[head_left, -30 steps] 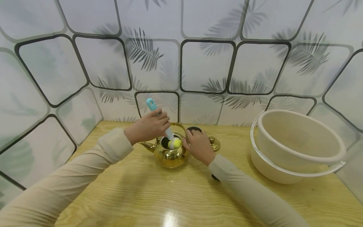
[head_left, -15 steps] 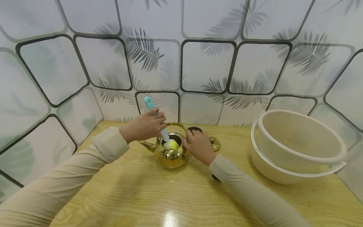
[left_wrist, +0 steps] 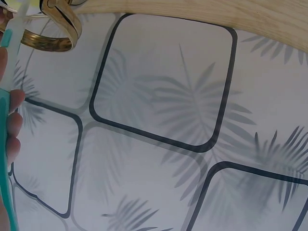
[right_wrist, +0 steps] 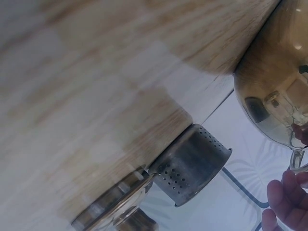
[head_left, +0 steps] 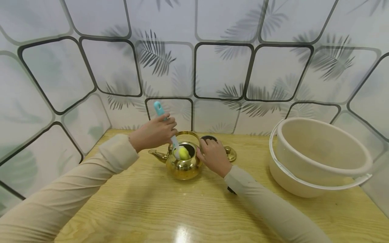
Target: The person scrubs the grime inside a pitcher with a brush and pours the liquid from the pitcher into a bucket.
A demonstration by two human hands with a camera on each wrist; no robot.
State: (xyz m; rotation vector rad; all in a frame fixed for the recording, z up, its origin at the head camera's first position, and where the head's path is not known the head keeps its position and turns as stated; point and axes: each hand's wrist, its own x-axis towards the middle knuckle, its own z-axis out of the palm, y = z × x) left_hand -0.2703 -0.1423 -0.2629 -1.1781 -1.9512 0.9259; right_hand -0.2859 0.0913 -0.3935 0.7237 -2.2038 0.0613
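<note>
In the head view a shiny golden kettle (head_left: 183, 168) stands upright on the wooden table, its spout pointing left. My left hand (head_left: 156, 132) grips the blue handle of a sponge brush (head_left: 158, 108), slanted down into the kettle's mouth. The yellow and white sponge head (head_left: 183, 153) shows inside the opening. At the kettle's right side, my right hand (head_left: 214, 157) holds the arched handle (head_left: 188, 133) near its base, thumb by the rim. Curled fingers (right_wrist: 288, 202) appear beside the handle bracket in the right wrist view. Only part of the left hand shows in its wrist view.
Behind the right hand stands a perforated metal strainer (right_wrist: 192, 163). The golden lid (head_left: 230, 154) lies beside it. Farther right, a large cream basin (head_left: 319, 148) sits tilted in a bucket (head_left: 291, 182) with a white handle. Patterned walls border the table's back and sides.
My left hand has shifted slightly left and up, and the sponge head has moved left within the kettle's mouth. The right hand and kettle stay in place.
</note>
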